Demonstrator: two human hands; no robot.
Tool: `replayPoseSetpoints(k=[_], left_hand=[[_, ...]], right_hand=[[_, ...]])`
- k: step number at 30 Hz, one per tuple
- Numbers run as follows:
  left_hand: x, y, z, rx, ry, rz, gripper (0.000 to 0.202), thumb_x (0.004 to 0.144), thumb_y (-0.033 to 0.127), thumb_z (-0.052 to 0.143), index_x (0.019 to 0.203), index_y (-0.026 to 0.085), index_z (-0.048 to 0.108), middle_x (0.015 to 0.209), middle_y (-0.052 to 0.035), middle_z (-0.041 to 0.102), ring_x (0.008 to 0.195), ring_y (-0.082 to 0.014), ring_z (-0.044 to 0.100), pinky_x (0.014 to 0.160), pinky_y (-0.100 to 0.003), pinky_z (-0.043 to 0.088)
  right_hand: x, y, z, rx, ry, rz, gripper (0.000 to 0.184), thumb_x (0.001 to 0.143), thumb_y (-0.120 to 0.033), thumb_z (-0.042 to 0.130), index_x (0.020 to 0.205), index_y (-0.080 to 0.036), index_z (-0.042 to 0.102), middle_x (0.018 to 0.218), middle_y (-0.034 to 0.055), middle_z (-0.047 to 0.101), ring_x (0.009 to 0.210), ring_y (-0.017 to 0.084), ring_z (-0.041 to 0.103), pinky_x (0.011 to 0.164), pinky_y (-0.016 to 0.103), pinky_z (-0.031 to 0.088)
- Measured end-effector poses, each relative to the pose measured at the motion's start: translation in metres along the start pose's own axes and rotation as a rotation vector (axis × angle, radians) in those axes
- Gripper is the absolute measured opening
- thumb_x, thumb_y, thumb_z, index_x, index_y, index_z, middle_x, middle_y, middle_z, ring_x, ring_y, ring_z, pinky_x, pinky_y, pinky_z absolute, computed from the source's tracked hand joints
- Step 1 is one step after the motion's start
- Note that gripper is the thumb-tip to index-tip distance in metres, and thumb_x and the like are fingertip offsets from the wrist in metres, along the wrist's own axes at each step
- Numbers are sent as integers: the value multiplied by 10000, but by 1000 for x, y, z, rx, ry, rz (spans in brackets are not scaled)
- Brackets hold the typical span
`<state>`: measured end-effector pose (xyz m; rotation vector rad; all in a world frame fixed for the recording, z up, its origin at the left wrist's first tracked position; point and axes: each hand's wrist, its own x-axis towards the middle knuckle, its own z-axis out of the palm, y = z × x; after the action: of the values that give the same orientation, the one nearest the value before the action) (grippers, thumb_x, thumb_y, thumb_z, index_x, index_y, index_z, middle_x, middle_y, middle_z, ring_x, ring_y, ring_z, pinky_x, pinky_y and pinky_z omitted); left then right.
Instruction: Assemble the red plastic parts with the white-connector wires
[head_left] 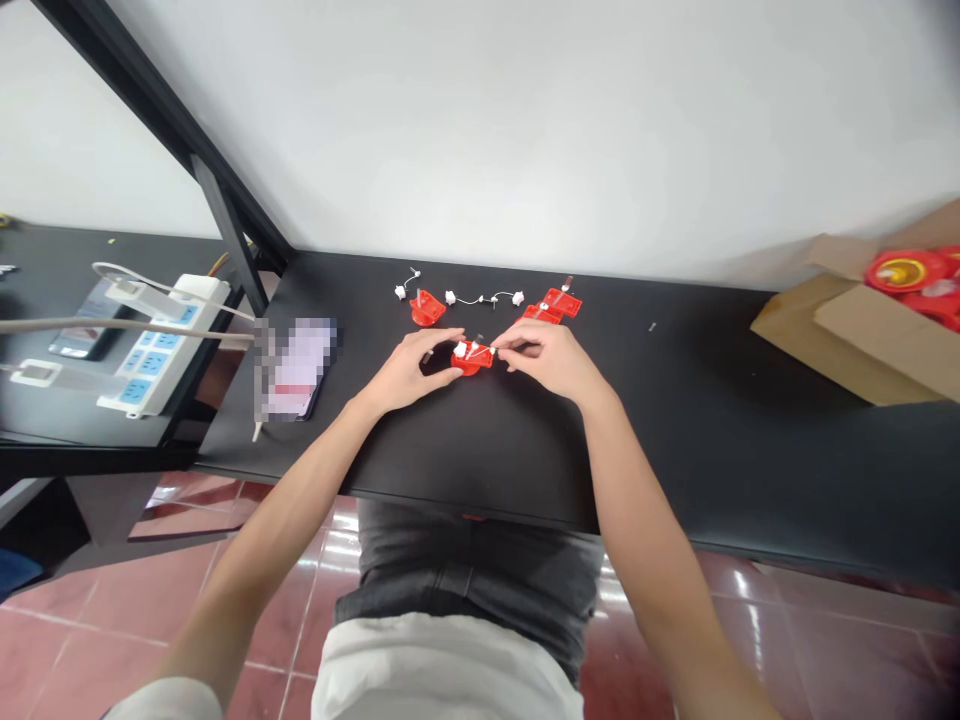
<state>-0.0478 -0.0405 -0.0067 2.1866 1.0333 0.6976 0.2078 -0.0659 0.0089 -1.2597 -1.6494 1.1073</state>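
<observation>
I have the small red plastic piece (466,362) on the black tabletop (660,430), between both hands. My left hand (409,372) curves against its side, fingers loosely spread, while my right hand (538,358) appears to pinch a thin white cord (489,350) at its edge. The piece looks light and stiff, best held by its rim; the cord looks limp and fiddly.

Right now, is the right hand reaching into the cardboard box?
No, the right hand is at the red part mid-table, well away from the box.
</observation>
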Motion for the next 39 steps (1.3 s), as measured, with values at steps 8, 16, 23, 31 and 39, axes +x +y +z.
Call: replayPoseSetpoints(k=[8, 16, 23, 31, 39], left_hand=[[2, 3, 1, 3, 24, 97, 266, 942, 309, 691, 1194, 224, 703, 1155, -67, 765, 1065, -216, 698, 1019, -396, 511], [2, 2, 2, -12, 41, 112, 248, 936, 330, 701, 1164, 233, 714, 1122, -62, 770, 999, -208, 705, 951, -379, 530], [3, -3, 3, -71, 49, 80, 281, 925, 387, 706, 1135, 202, 721, 1120, -82, 777, 958, -206, 717, 819, -327, 548], [3, -2, 0, -109, 41, 73, 269, 907, 373, 728, 1108, 194, 725, 1082, -73, 783, 952, -197, 729, 812, -307, 557], [3, -1, 1, -82, 27, 83, 258, 898, 356, 734, 1103, 200, 712, 1091, -64, 777, 959, -197, 720, 830, -318, 542]], right_hand=[[1, 2, 2, -98, -17, -70, 110, 858, -237, 672, 838, -217, 779, 951, 53, 691, 780, 179, 655, 753, 370, 565], [1, 5, 1, -237, -21, -186, 192, 940, -308, 648, 850, -236, 801, 890, 41, 633, 679, 146, 537, 658, 335, 481], [4, 10, 3, -251, -22, -207, 195, 943, -286, 640, 862, -233, 809, 864, 39, 617, 696, 151, 521, 650, 322, 459], [0, 1, 4, -178, -41, -99, 155, 909, -292, 661, 890, -236, 804, 1012, 51, 665, 754, 150, 598, 721, 342, 545], [0, -7, 7, -189, 38, -211, 302, 881, -333, 737, 1180, -293, 754, 1116, 59, 628, 883, 189, 614, 788, 368, 575]])
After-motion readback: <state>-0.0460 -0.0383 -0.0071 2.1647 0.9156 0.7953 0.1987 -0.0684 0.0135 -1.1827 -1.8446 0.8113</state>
